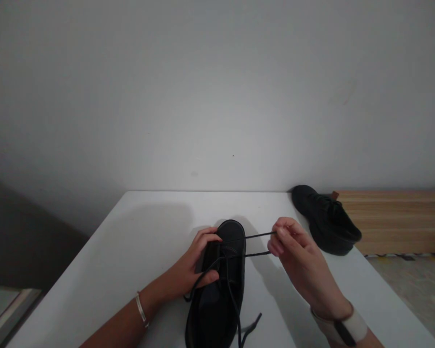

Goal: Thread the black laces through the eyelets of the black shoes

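A black shoe point(235, 278) lies on the white table in front of me, its toe pointing away. My left hand point(203, 256) grips the shoe's left side, with the fingers near the toe and the thumb by the opening. To the right of the shoe, my right hand point(292, 246) pinches a black shoelace point(259, 235). Two strands of it run taut from the shoe to my fingers. Loose lace ends point(252, 326) trail over the opening and onto the table at the right.
A second black shoe point(329, 222) stands at the table's right edge. The white table point(159, 217) meets a pale wall point(217, 96) at the back. Beyond the right edge are a wooden board point(398, 217) and the floor point(413, 285).
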The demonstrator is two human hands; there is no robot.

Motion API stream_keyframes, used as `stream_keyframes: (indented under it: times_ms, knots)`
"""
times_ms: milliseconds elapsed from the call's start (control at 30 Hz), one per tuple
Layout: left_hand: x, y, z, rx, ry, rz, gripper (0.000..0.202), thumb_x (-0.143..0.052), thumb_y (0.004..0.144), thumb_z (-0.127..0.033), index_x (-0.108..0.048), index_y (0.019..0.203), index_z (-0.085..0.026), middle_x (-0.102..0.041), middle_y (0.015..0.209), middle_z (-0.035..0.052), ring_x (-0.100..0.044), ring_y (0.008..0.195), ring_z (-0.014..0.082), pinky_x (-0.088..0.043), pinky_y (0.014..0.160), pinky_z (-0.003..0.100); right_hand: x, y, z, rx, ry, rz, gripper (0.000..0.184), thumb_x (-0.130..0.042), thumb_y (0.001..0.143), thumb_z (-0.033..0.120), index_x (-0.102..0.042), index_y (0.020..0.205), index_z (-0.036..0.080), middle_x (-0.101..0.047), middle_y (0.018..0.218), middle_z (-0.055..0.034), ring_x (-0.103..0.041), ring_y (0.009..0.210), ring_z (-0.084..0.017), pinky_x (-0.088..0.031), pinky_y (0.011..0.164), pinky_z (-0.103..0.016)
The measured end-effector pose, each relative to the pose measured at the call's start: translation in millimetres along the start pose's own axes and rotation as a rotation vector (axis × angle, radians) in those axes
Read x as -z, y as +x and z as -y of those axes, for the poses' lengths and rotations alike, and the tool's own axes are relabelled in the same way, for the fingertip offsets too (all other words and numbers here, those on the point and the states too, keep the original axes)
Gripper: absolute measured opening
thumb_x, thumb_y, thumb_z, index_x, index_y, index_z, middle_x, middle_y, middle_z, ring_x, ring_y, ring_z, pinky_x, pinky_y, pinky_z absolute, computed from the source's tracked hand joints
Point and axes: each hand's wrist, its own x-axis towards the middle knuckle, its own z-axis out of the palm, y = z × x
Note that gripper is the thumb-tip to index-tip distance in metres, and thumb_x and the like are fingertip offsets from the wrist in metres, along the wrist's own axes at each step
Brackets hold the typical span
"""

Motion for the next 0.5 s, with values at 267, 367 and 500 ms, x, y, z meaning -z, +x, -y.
stream_keyframes:
  times_ms: [267, 367, 500]
  knots:
    - [-0.5, 2.0, 0.7, -0.036, 0.042, -0.053, 0.052, -0.065, 0.085, -0.053, -0.044, 0.124, -0.026, -0.036, 0.138, 0.0135, -0.033, 0.134, 0.0353, -0.027, 0.112, 0.055, 21.7, 4.6, 10.7, 0.478, -0.795, -0.018, 0.002, -0.066, 0.086, 0.024, -0.067, 0.088, 0.024, -0.06, 0.08, -0.0022, -0.052, 0.071, -0.018, -0.042, 0.066, -0.032]
    - [-1.4, 1.5, -1.6, -0.029, 0.044, -0.066, 0.048, -0.064, 0.086, -0.048, -0.043, 0.123, -0.026, -0.036, 0.136, 0.0132, -0.035, 0.133, 0.034, -0.029, 0.111, 0.053, 33.2, 7.1, 15.6, 0.642, -0.97, -0.145, 0.01, -0.058, 0.086, 0.019, -0.067, 0.085, 0.023, -0.059, 0.078, -0.0026, -0.05, 0.068, -0.017, -0.04, 0.065, -0.033]
    - [-2.6, 0.4, 0.1, -0.012, 0.01, -0.084, 0.051, -0.066, 0.083, -0.053, -0.045, 0.121, -0.025, -0.036, 0.136, 0.0119, -0.036, 0.132, 0.033, -0.03, 0.111, 0.051, 44.9, 10.9, 18.6, 0.491, -0.687, -0.518, 0.009, -0.066, 0.081, 0.028, -0.066, 0.087, 0.021, -0.052, 0.068, 0.0019, -0.046, 0.058, -0.013, -0.038, 0.054, -0.027]
